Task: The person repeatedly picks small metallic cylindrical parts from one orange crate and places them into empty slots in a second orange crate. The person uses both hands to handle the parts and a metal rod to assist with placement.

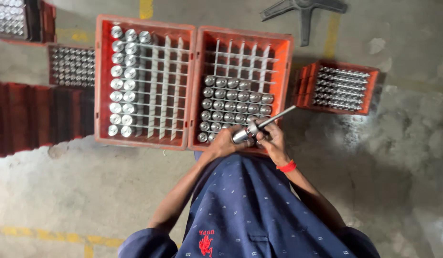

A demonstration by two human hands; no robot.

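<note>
My left hand (224,141) and my right hand (273,138) both grip one shiny stepped metal shaft (259,126), thick at the left end and thin at the right tip. I hold it just above the near edge of an orange crate (287,62) with a white divider grid. Several upright metal shafts fill that crate's near rows; its far rows are bare. Beside it to the left stands a second orange crate (102,81) whose left columns hold several shafts. My right wrist wears a red band (287,166).
A smaller orange crate (372,91) of metal parts lies on the concrete floor to the right. More crates with parts (71,66) and dark red stacked crates (35,114) are at the left. A grey chair base (305,9) lies at the top. Yellow floor lines run nearby.
</note>
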